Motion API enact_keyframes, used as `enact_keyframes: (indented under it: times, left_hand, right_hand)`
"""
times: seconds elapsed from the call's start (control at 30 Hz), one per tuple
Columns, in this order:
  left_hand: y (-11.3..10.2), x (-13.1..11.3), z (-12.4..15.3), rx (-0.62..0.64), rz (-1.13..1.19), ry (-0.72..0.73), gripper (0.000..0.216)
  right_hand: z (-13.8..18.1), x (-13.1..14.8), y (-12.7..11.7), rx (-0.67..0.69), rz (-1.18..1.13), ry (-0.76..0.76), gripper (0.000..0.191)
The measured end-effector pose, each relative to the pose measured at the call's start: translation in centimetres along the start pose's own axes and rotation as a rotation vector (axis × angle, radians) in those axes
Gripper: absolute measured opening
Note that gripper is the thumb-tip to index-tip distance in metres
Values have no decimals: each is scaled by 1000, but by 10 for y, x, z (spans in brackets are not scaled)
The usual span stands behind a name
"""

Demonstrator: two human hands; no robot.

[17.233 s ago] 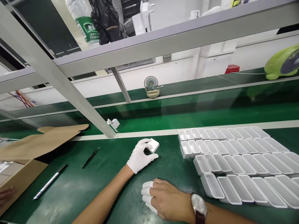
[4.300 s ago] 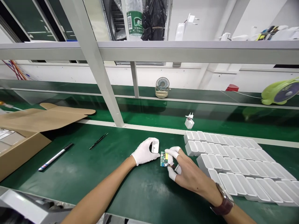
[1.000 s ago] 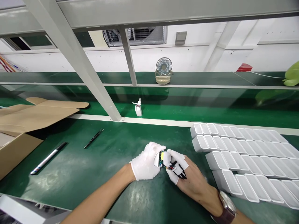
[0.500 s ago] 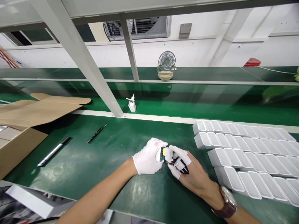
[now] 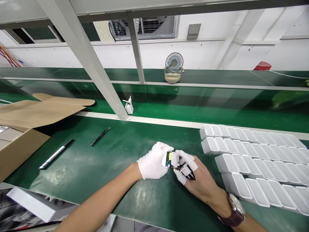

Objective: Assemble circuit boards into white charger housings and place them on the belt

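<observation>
My left hand [image 5: 154, 161], in a white glove, is closed around a small circuit board [image 5: 168, 159] with a yellow block on it. A white edge shows beside the board, perhaps its casing, mostly hidden by the glove. My right hand [image 5: 196, 172], with white covers on its fingers, is closed at the board's right side. Thin wires and white and black parts [image 5: 188, 170] lie between its fingers and palm, the black ends pointed; their kind I cannot make out. Both hands meet just above the green table [image 5: 101, 187].
Rows of white open boxes [image 5: 236, 162] stand at the right. At the left lie a marker-like stick [image 5: 56, 154], black tweezers [image 5: 100, 136] and an open cardboard box [image 5: 26, 151]. Behind are a slanted post [image 5: 91, 64], a green belt [image 5: 169, 111] and a small fan [image 5: 173, 66].
The small white part on the green belt has moved left, closer to the slanted post. My hands hold nearly the same pose, and the view has shifted slightly.
</observation>
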State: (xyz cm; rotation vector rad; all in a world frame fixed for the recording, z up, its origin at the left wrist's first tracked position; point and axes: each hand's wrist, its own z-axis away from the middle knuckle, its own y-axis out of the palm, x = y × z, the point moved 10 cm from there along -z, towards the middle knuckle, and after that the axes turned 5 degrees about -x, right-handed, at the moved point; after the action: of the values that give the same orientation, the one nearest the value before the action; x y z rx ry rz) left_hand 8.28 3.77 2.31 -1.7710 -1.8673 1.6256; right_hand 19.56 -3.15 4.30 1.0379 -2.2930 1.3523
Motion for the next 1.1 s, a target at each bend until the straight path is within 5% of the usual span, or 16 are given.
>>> enact_keyframes:
  times: [1.1]
  left_hand:
    - [-2,-3,-2,-24,2,12,61]
  right_hand:
    - [8,3,7,13,67,-64,72]
